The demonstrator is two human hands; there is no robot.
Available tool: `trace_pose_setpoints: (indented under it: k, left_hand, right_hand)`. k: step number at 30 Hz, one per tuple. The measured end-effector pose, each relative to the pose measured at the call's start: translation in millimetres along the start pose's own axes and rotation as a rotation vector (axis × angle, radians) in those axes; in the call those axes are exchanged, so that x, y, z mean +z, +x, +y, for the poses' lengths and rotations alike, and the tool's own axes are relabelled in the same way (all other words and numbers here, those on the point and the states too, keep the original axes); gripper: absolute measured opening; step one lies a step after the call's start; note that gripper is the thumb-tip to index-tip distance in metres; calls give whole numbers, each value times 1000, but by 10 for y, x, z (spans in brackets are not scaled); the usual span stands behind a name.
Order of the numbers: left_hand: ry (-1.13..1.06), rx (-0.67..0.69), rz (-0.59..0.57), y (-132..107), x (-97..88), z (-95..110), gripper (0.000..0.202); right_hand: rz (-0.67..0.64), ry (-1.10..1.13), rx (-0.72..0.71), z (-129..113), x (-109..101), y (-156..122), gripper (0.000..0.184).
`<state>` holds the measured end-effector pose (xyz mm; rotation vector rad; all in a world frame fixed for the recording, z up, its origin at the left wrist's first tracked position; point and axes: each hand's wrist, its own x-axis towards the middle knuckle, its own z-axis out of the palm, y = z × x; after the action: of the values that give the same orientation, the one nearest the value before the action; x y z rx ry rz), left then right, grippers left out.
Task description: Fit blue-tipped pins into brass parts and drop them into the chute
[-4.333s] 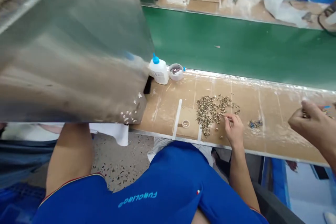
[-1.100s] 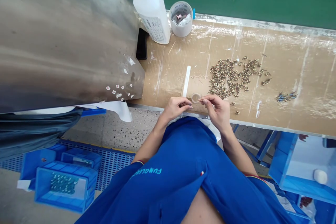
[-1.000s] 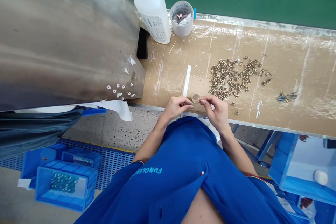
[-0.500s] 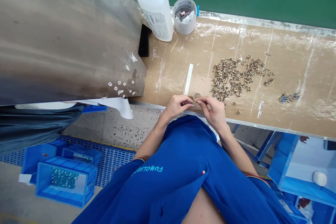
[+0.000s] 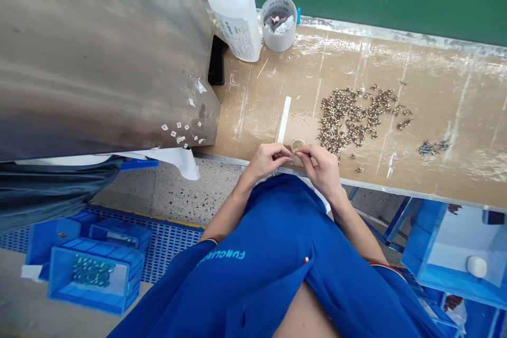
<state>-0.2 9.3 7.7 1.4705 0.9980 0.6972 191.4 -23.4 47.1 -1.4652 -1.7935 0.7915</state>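
At the front edge of the cardboard-covered table, my left hand [image 5: 266, 161] and my right hand [image 5: 321, 165] meet fingertip to fingertip. Each is closed in a pinch, and what sits between the fingers is too small to name; a thin, yellowish sliver shows there. Just beyond the fingertips lies a pale ring [image 5: 298, 143], perhaps a roll of narrow tape. A white strip [image 5: 284, 119] rests on the table beyond my left hand. To the right of my right hand spreads a pile of small brass-coloured metal parts [image 5: 340, 116].
A white bottle with a blue cap [image 5: 236, 16], a tape-roll core holding scraps [image 5: 279, 37] and a black phone [image 5: 216, 60] stand at the back left. A metal surface [image 5: 99, 63] borders the left. Blue-marked parts [image 5: 433, 147] lie far right. Blue bins [image 5: 95, 274] sit below.
My right fingertips have moved slightly left, closer to the left ones. The view has shifted a little; the things on the table stay in place.
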Motion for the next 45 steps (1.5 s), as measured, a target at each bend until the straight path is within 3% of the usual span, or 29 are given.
trace_pose_setpoints:
  k: [5,12,18,22,27,33,39,42,45]
  left_hand:
    - [-24,59,22,6,-21,-15,27]
    - [-61,40,51,15,-48,-45,25]
    - [-118,26,91,12,-61,-12,22]
    - [-166,27,111,-7,-73,22,14]
    - [-158,26,134,-43,-96,85,11]
    - [-131,89,159,-79,-100,178,7]
    - [-25,200,185,-79,-116,340,14]
    - [57,281,197,-54,-109,480,20]
    - [165,332,232,-5,-73,626,17]
  right_hand:
    - [165,-13,23,59,-122,14,21]
    - [96,-29,-11,152,-91,-12,19]
    - [214,-240,25,447,-339,138,22]
    - [42,-445,1,566,-365,325,18]
    - [-250,-762,103,371,-296,477,19]
    - [-339,-911,93,242,-283,519,26]
    - [-160,-718,3,462,-327,551,30]
    - [29,-383,-9,392,-424,520,21]
    - [209,17,72,143,-478,400,13]
